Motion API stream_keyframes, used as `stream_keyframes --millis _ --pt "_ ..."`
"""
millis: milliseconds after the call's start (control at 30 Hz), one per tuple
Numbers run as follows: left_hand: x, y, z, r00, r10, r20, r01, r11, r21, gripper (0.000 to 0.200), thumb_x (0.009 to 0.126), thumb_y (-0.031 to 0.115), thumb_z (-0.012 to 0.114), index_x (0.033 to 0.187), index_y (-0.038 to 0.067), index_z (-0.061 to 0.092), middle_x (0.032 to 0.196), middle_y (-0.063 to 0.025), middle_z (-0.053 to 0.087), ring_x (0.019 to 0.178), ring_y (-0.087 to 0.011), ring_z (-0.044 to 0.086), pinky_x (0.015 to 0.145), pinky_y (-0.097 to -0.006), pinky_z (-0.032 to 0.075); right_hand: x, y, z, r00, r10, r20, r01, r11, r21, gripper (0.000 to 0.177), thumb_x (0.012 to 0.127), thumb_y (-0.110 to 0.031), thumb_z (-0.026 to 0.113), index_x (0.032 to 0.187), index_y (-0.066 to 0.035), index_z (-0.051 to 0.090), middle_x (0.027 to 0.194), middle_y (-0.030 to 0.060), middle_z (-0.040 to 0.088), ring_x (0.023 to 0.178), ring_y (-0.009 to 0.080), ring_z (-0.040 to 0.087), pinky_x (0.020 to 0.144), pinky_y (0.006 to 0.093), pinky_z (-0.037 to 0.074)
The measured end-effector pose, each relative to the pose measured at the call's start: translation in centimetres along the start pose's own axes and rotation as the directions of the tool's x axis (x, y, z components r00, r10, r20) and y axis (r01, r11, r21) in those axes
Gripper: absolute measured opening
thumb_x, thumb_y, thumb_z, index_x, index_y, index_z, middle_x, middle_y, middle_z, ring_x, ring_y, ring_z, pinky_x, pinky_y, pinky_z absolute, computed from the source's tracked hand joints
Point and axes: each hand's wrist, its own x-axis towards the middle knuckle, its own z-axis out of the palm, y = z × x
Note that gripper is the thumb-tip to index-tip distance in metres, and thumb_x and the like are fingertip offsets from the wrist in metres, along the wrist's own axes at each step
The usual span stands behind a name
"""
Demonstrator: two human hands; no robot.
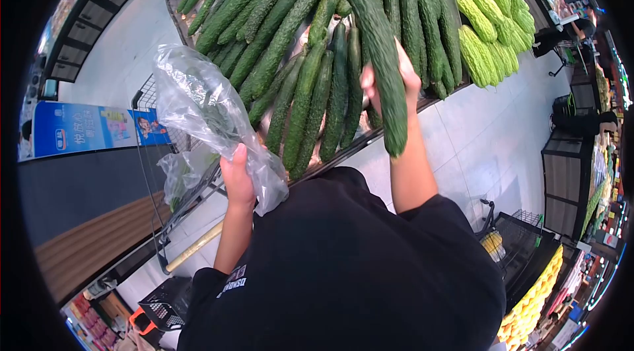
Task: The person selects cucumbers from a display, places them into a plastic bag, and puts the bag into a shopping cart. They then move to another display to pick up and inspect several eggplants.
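Wrapped round a long dark-green cucumber (380, 47), my right hand (399, 80) holds it upright over the front edge of the produce stand. Part of that hand is hidden behind the cucumber. On the left, my left hand (239, 173) grips a clear plastic bag (198, 97) near its lower part. Green shows through the bag's film, and its upper end overlaps the heap in this view. Rows of cucumbers (310, 100) lie fanned out across the stand between and beyond both hands.
Pale-green bitter melons (489, 21) are piled at the stand's right. A shopping cart (188, 186) stands close on my left, with another plastic bag (181, 173) in it. Black baskets (165, 301) sit lower left. A person (564, 37) is far right.
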Motion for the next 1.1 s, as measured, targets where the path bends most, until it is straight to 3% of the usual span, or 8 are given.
stream_keyframes --millis 300,367,500,567,633,733,800,1100 --pt "-0.8 0.3 0.6 1.000 -0.020 0.021 0.020 1.000 0.012 0.038 0.094 0.029 0.057 0.115 -0.003 0.053 0.097 -0.0131 0.063 0.083 -0.0209 0.064 0.076 -0.0345 0.052 -6.9 0.2 5.4 0.947 0.160 0.280 -0.276 0.849 0.449 0.066 0.099 -0.045 0.048 0.144 -0.002 0.025 0.077 0.0171 0.055 0.046 0.0163 0.054 0.039 0.0238 0.044" --pt "-0.7 0.3 0.8 0.999 -0.010 0.038 0.009 1.000 0.027 0.039 0.094 0.029 0.057 0.115 -0.003 0.053 0.097 -0.0132 0.063 0.084 -0.0210 0.064 0.076 -0.0349 0.052 -7.2 0.3 5.3 0.915 0.129 0.382 -0.395 0.477 0.785 0.059 0.102 -0.043 0.042 0.142 -0.003 0.028 0.076 0.0137 0.052 0.046 0.0150 0.052 0.038 0.0238 0.044" --pt "-0.8 0.3 0.9 0.998 -0.028 0.053 0.027 0.999 0.017 0.039 0.094 0.029 0.056 0.115 -0.003 0.053 0.097 -0.0131 0.063 0.083 -0.0208 0.064 0.076 -0.0353 0.052 -6.4 -0.2 5.7 0.896 -0.022 0.444 -0.410 0.344 0.845 0.054 0.104 -0.045 0.036 0.138 -0.003 0.034 0.078 0.0115 0.050 0.047 0.0135 0.053 0.036 0.0243 0.045" --pt "-0.9 0.4 1.0 0.999 -0.035 0.035 0.034 0.999 0.015 0.039 0.095 0.029 0.056 0.115 -0.003 0.053 0.097 -0.0129 0.063 0.083 -0.0207 0.064 0.076 -0.0353 0.052 -6.3 -0.6 5.5 0.928 -0.037 0.370 -0.314 0.457 0.832 0.069 0.102 -0.047 0.039 0.150 -0.003 0.015 0.078 0.0095 0.052 0.049 0.0124 0.056 0.040 0.0228 0.049" --pt "-0.9 0.6 1.3 0.999 0.041 -0.022 -0.041 0.998 -0.039 0.035 0.096 0.027 0.054 0.114 -0.003 0.053 0.094 -0.0125 0.063 0.082 -0.0202 0.064 0.075 -0.0342 0.052 -5.9 -0.7 4.1 0.953 -0.051 0.297 -0.206 0.610 0.765 0.058 0.102 -0.051 0.038 0.129 0.000 0.038 0.079 0.0106 0.049 0.051 0.0130 0.053 0.042 0.0248 0.046" --pt "-0.6 -0.1 0.8 0.989 0.082 -0.120 -0.090 0.994 -0.063 0.032 0.098 0.026 0.053 0.112 -0.002 0.054 0.092 -0.0113 0.063 0.079 -0.0187 0.063 0.073 -0.0329 0.052 -5.2 -1.4 3.6 0.997 0.067 0.044 -0.076 0.964 0.256 0.052 0.101 -0.046 0.045 0.131 -0.004 0.037 0.077 0.0095 0.051 0.054 0.0138 0.054 0.047 0.0258 0.048" --pt "-0.3 -0.8 0.3 0.984 0.053 -0.171 -0.068 0.994 -0.085 0.033 0.098 0.030 0.052 0.109 -0.001 0.054 0.088 -0.0109 0.062 0.076 -0.0192 0.063 0.070 -0.0335 0.052 -5.0 -0.2 3.9 0.989 0.087 -0.120 -0.103 0.985 -0.135 0.057 0.100 -0.034 0.050 0.146 -0.010 0.027 0.081 0.0105 0.055 0.058 0.0149 0.055 0.051 0.0280 0.050" --pt "0.3 -1.4 -0.1 0.961 -0.111 -0.253 0.057 0.976 -0.211 0.034 0.098 0.034 0.052 0.105 0.002 0.057 0.084 -0.0090 0.062 0.069 -0.0202 0.062 0.065 -0.0346 0.053 -4.9 8.4 5.8 0.973 0.096 -0.212 -0.129 0.981 -0.148 0.081 0.094 -0.005 0.055 0.154 -0.008 0.002 0.101 0.0126 0.056 0.071 0.0155 0.058 0.063 0.0287 0.053"
